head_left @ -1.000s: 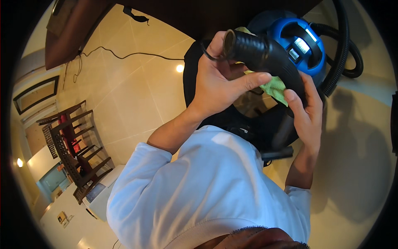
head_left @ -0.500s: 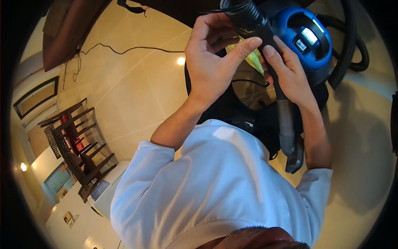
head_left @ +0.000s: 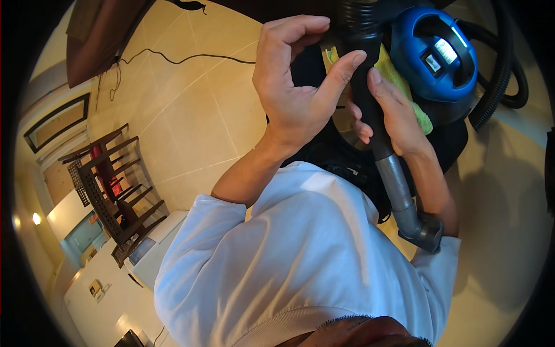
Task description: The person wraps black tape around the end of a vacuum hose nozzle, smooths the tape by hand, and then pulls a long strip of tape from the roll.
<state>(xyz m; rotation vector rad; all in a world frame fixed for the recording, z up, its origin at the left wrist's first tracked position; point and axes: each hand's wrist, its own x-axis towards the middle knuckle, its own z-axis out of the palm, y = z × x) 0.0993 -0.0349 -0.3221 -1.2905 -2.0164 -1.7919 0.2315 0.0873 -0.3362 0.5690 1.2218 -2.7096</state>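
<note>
My right hand (head_left: 396,113) is wrapped round the black handle tube (head_left: 368,87) of a vacuum cleaner hose. A ribbed collar (head_left: 358,17) tops the tube. Its lower end runs into a grey pipe (head_left: 396,182) with an angled nozzle (head_left: 426,232) beside my right forearm. To the left of the tube, my left hand (head_left: 295,87) is open, thumb and fingers apart, the thumb tip close to the tube. Behind my right hand lies a yellow-green cloth (head_left: 423,120). The blue-topped vacuum cleaner (head_left: 411,75) stands just beyond it.
A black corrugated hose (head_left: 490,95) loops at the vacuum's right. A dark cable (head_left: 173,73) trails over the tiled floor (head_left: 191,115) at left. Farther left are a dark wooden chair (head_left: 113,196) and a white cabinet-like block (head_left: 156,243). Dark furniture (head_left: 95,49) stands at upper left.
The tube has swung more upright, its nozzle moving right toward my forearm. My left fingers have come away from the collar. More of the cloth shows behind my right hand.
</note>
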